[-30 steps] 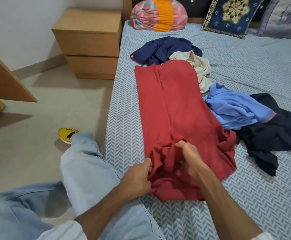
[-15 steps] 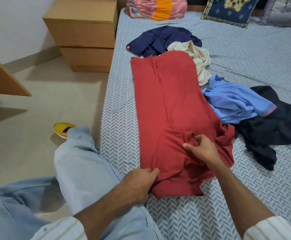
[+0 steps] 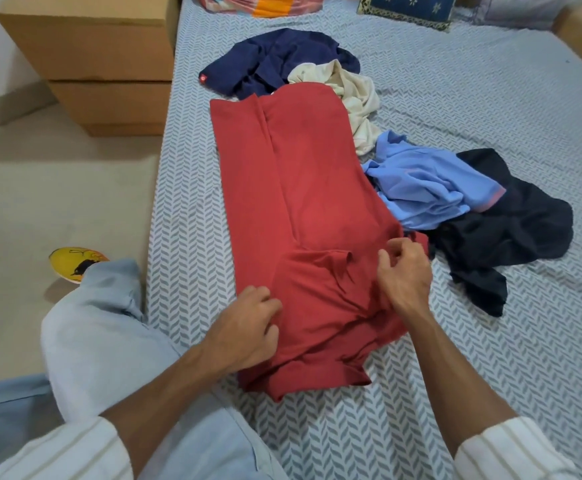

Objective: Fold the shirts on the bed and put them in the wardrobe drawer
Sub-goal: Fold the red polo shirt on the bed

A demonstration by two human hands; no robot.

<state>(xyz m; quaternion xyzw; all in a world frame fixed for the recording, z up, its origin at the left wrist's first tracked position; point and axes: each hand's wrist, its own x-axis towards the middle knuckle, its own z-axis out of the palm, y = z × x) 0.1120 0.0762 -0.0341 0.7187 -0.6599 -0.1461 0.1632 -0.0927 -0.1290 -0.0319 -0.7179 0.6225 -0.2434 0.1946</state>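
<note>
Both my hands are on the red shirt (image 3: 303, 209), which lies lengthwise on the bed (image 3: 456, 358) and serves as my landmark. My left hand (image 3: 244, 327) sits at its near left edge, fingers curled in and bunching the cloth there. My right hand (image 3: 404, 271) is at its near right side, just past the collar; the fingers are bent and the thumb and fingertips seem to pinch a small fold of the red cloth, though the grip itself is partly hidden. The near end of the red shirt is rumpled, with a sleeve tucked under, while its far part lies flat with one long crease.

Left of the red shirt, off the bed, is my knee in pale blue trousers (image 3: 99, 341), and beyond it a yellow slipper (image 3: 71, 265) on the floor. Right of the red shirt lies a black shirt (image 3: 511, 230), and partly on top of that a light blue shirt (image 3: 424, 181), touching the red one's right edge. Farther along that edge is a cream shirt (image 3: 352, 95), and at the red shirt's far end a navy shirt (image 3: 275, 60). Far left of it stands a wooden bedside cabinet (image 3: 102, 64). Beyond everything, cushions (image 3: 407, 8) lie at the head of the bed.
</note>
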